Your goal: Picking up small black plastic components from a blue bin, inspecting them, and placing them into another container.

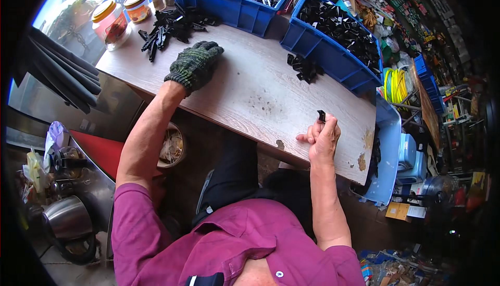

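- The bare right hand (pixel 324 136) has thumb and forefinger pinched together on a small glossy black plastic piece (pixel 321 115), its other fingers loosely curled.
- That piece is held up at the fingertips, over the near right part of the pale wood-grain tabletop (pixel 260 67), whose surface is chipped.
- The left hand (pixel 195 66), in a dark green-and-black knitted glove, is over the tabletop's left part, back upward; its fingertips are hidden, so I cannot tell whether it grips anything.
- Just beyond the glove lies a loose heap of slender black plastic parts (pixel 172 28).
- Between the right hand and a deep blue plastic crate (pixel 325 46) sits a smaller cluster of black parts (pixel 303 69).
- That crate and a second blue plastic crate (pixel 224 6) at the far edge are filled with black parts.
- Two lidded, orange-and-red jars (pixel 136 7) stand at the far left.
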The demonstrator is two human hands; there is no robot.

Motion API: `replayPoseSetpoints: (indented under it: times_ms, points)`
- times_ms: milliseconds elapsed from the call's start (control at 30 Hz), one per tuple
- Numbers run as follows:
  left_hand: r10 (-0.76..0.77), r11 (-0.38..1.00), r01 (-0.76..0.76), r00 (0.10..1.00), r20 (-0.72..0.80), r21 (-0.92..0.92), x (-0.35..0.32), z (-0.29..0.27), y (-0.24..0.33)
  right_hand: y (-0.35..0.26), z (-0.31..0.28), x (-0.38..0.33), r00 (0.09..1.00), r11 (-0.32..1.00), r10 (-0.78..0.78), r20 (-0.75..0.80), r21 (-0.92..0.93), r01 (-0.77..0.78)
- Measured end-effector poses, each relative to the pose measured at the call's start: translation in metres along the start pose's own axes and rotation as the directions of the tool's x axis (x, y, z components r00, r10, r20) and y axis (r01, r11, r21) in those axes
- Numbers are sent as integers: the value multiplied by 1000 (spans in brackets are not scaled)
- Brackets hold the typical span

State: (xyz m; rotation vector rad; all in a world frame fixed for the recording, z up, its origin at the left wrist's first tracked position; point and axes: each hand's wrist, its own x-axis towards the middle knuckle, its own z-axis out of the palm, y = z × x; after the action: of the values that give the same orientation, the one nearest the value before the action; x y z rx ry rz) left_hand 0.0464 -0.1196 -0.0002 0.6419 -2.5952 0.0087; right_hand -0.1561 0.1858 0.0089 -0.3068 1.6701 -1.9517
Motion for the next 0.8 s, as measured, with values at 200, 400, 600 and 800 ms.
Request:
replayPoseSetpoints:
  times_ms: [200, 400, 600, 800]
  points:
    - [38, 995, -48, 992, -121, -88, 0, 1, 39, 1, 5, -4, 996, 995, -82, 25, -55, 83]
    - [21, 993, -23, 1000, -16, -119, -5, -1, 73, 1, 3, -2, 998, 997, -56, -3, -49, 56]
    - [-91, 978, 68, 990, -106, -199, -9, 11, 83, 2, 3, -2, 999, 1000, -21, -47, -15, 21]
    - [-110, 559, 30, 993, -38, -829, -18, 5, 165, 2, 4, -1, 996, 998, -60, -71, -1, 60]
